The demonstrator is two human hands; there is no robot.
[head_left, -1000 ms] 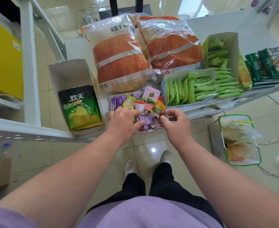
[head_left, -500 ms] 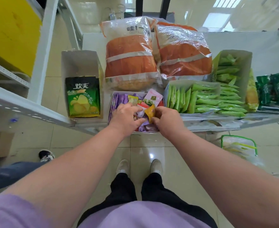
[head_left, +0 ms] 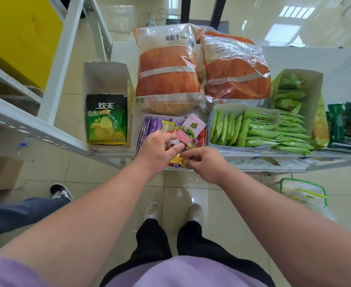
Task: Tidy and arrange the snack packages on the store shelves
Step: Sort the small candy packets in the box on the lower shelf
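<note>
A small box of mixed sachets (head_left: 149, 119), purple, pink, red and yellow, sits at the front of the white shelf (head_left: 294, 158). My left hand (head_left: 158, 146) reaches into it, its fingers curled among the sachets. My right hand (head_left: 203, 162) is at the box's front edge and pinches a yellow-orange sachet (head_left: 177, 160). A pink sachet (head_left: 191, 129) stands tilted above the pile. Both hands hide the front part of the box.
Left of the box stands a tall carton holding a green chip bag (head_left: 107, 119). Two big orange bags (head_left: 168, 73) lie behind. Boxes of green sachets (head_left: 251, 129) fill the right side. A basket (head_left: 303, 193) sits on the floor. Another person's shoe (head_left: 61, 191) is at lower left.
The camera has shifted, so the shelf sits lower and nearer in view. My right hand has drawn the yellow-orange sachet down to the box's front edge. My left hand stays in the pile.
</note>
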